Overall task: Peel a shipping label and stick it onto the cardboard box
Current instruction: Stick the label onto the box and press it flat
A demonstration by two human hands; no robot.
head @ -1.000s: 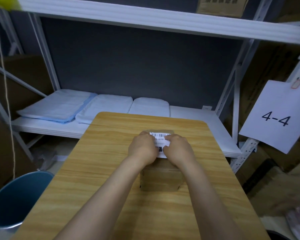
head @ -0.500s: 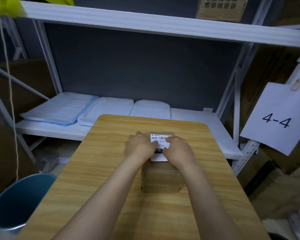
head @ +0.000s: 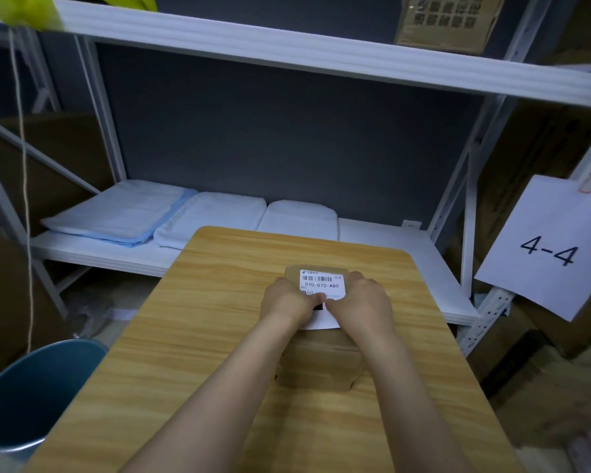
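Observation:
A small brown cardboard box (head: 319,365) stands on the wooden table (head: 191,336). A white shipping label (head: 322,283) with a barcode and "070-070-A80" lies flat on the box's top, its near edge reaching the box's front rim. My left hand (head: 289,300) and my right hand (head: 362,302) both rest on the label's near half, fingers curled and thumbs meeting at the middle. They cover the label's lower print and most of the box top.
Behind the table runs a white metal shelf (head: 389,240) carrying folded blue-white cloths (head: 123,216). A blue bin (head: 31,387) stands on the floor at the left. A paper sign "4-4" (head: 546,250) hangs at the right, with cardboard boxes behind it.
Both hands have slid toward me along the label, so its barcode and number now show. The label lies further over the box top than before.

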